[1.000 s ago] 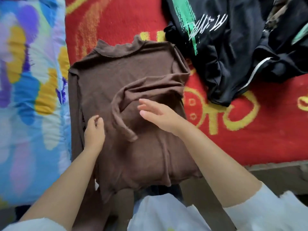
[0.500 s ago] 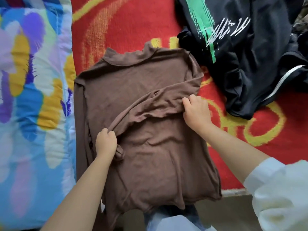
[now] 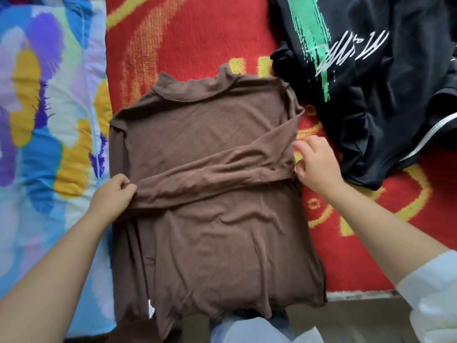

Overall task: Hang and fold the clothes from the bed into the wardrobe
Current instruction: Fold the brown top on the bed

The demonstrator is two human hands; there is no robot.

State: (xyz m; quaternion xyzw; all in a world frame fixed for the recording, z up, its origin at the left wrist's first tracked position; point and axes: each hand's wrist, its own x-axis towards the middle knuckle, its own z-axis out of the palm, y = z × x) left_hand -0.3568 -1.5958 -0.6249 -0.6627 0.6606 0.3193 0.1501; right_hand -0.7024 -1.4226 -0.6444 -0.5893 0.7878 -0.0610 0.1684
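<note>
A brown long-sleeved top [image 3: 212,238] lies flat on the red bed cover [image 3: 197,38], collar away from me and hem hanging over the near edge. One sleeve [image 3: 210,179] is folded straight across its chest from right to left. My left hand [image 3: 112,196] grips the cuff end of that sleeve at the top's left edge. At the right edge, my right hand [image 3: 315,164] rests beside the sleeve's fold, fingers loosely curled; whether it pinches the cloth I cannot tell.
A black garment [image 3: 371,82] with a green and white print lies crumpled at the upper right, close to the brown top's shoulder. A blue, purple and yellow quilt [image 3: 44,120] covers the left side. The bed's near edge [image 3: 358,293] runs along the lower right.
The loose, bunched sleeve has been pulled leftward and now lies straight across the top. My left hand moved left with the cuff; my right hand slid to the right edge.
</note>
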